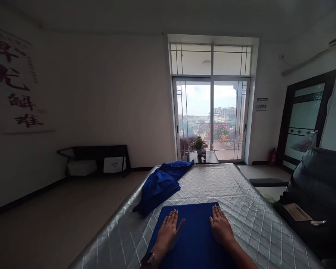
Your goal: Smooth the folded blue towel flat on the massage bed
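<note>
A blue cloth [194, 228], folded into a flat rectangle with straight edges, lies in front of me on the silver quilted table cover [249, 201]. My left hand [168, 229] rests flat near its left edge, fingers stretched forward and thumb apart. Toward the far right corner, my right hand [220, 224] also lies flat on the cloth with fingers extended. Neither hand grips anything. Beyond my left hand, a second blue cloth [161, 183] is spread loosely and crumpled along the left side of the cover.
Past the far end stands a small dark table [210, 157] with a potted plant [198, 144] and a bottle [203, 152]. On the right is a black leather armchair [316, 175] with a brown card [296, 212] on it. A dark bench [100, 155] stands by the left wall.
</note>
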The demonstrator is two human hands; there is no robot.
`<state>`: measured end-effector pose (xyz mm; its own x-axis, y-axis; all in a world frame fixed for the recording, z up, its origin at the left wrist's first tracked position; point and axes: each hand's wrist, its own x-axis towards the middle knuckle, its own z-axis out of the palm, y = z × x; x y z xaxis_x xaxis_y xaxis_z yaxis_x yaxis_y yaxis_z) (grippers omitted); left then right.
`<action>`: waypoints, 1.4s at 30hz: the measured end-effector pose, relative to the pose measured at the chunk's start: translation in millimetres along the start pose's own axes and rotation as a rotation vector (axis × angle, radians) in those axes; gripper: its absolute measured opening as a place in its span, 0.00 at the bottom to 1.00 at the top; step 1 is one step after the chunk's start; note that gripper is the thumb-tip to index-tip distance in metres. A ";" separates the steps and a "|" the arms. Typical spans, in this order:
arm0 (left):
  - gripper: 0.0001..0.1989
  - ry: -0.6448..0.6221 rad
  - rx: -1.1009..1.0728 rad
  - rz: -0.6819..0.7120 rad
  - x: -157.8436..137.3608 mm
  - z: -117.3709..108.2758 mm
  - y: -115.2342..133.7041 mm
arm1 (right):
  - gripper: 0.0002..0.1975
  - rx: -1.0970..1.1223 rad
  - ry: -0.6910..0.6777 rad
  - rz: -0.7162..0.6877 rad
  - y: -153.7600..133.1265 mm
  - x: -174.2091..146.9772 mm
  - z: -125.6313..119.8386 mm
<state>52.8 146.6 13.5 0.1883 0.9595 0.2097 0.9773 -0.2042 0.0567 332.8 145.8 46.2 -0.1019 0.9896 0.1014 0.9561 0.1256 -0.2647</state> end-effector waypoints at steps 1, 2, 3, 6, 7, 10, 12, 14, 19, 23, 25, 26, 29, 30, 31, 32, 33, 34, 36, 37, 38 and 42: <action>0.29 0.004 0.020 -0.023 -5.8 1.7 -14.3 | 0.33 -0.010 -0.003 -0.002 -0.5 0.0 -0.7; 0.29 0.008 0.038 -0.041 -10.9 2.9 -25.7 | 0.33 -0.021 -0.005 -0.003 -1.3 -0.2 -1.7; 0.29 0.009 0.048 -0.055 -15.0 3.4 -33.8 | 0.33 -0.033 -0.007 -0.002 -2.3 -0.4 -3.1; 0.33 0.016 0.025 -0.087 -21.7 0.0 -39.8 | 0.33 -0.075 -0.013 -0.003 -6.1 -2.5 -9.5; 0.35 0.016 0.009 -0.101 -22.5 -2.3 -37.7 | 0.33 -0.087 -0.013 -0.008 -7.2 -4.0 -11.9; 0.38 0.025 -0.028 -0.133 -24.2 -9.4 -29.4 | 0.33 -0.102 -0.007 -0.024 -8.5 -12.7 -16.8; 0.37 0.040 -0.034 -0.128 -25.5 -12.8 -26.9 | 0.33 -0.092 -0.003 -0.030 -7.2 -22.7 -17.5; 0.38 0.050 -0.024 -0.119 -26.1 -16.1 -27.5 | 0.33 -0.078 -0.010 -0.039 -4.7 -35.1 -16.3; 0.44 -0.021 0.028 -0.161 -19.9 -31.4 -18.6 | 0.34 -0.049 -0.030 -0.031 0.4 -60.0 -10.7; 0.44 0.042 -0.006 -0.084 -14.7 -39.3 38.3 | 0.34 -0.032 -0.020 -0.027 0.5 -63.0 -9.7; 0.40 0.034 -0.088 0.089 -15.1 -36.1 82.1 | 0.33 -0.045 -0.024 -0.036 1.0 -61.9 -10.0; 0.38 0.024 -0.134 0.177 -15.8 -33.1 104.2 | 0.33 -0.055 -0.029 -0.046 1.7 -61.5 -10.1; 0.35 0.009 -0.245 0.328 -18.0 -23.1 155.7 | 0.32 -0.088 -0.058 -0.077 4.9 -61.3 -10.2; 0.35 0.006 -0.268 0.335 -18.8 -20.9 164.9 | 0.32 -0.097 -0.067 -0.084 5.9 -61.5 -10.1; 0.35 0.002 -0.284 0.326 -19.8 -19.7 169.5 | 0.32 -0.103 -0.069 -0.089 6.6 -61.6 -9.8; 0.36 -0.005 -0.293 0.312 -21.3 -19.6 169.8 | 0.32 -0.106 -0.064 -0.092 6.9 -61.6 -9.4; 0.36 -0.015 -0.295 0.297 -23.3 -20.5 166.0 | 0.32 -0.106 -0.054 -0.092 6.9 -61.4 -8.9; 0.37 -0.025 -0.291 0.279 -25.8 -22.6 158.8 | 0.32 -0.104 -0.043 -0.087 6.7 -60.9 -8.2; 0.37 -0.050 -0.265 0.233 -32.7 -28.9 136.1 | 0.33 -0.095 -0.028 -0.069 6.0 -59.6 -6.4; 0.38 -0.062 -0.245 0.201 -37.2 -32.6 121.6 | 0.33 -0.090 -0.026 -0.059 5.7 -58.7 -5.4; 0.38 -0.072 -0.222 0.164 -42.3 -36.2 105.6 | 0.33 -0.085 -0.025 -0.053 5.6 -57.9 -4.4; 0.40 -0.082 -0.121 -0.007 -68.5 -42.1 34.5 | 0.33 -0.063 -0.011 -0.046 6.5 -56.1 -1.2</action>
<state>69.4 65.7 42.2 0.1940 0.9726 0.1283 0.9606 -0.2149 0.1760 345.0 91.0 40.0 -0.1491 0.9835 0.1020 0.9657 0.1670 -0.1990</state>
